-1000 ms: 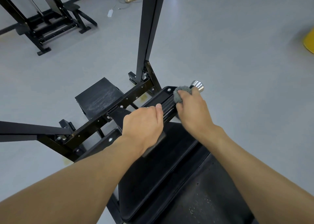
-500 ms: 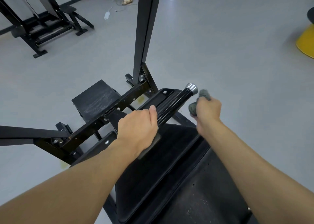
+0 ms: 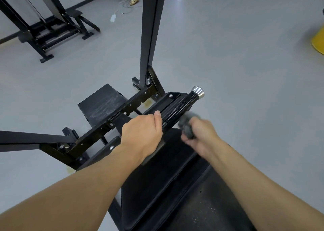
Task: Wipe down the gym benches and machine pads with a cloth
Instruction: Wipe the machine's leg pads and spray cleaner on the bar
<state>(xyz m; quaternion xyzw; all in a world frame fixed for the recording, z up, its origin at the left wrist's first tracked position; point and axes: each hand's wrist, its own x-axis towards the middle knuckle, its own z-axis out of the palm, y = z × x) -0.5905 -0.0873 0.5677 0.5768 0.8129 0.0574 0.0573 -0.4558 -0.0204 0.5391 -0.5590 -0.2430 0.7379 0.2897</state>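
step: wipe grip | left hand: fingers clasp grip base | right hand: blurred, fingers clutch cloth beside grip | tip: wrap cloth round ribs, stroke lengthwise, brace firmly

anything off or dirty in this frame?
Yes, dirt rather than damage. The black step is streaked with whitish scuffs, the pad at bottom right carries white specks, and yellowish stains spot the floor beside the frame. A white adapter lies loose on the floor far back.
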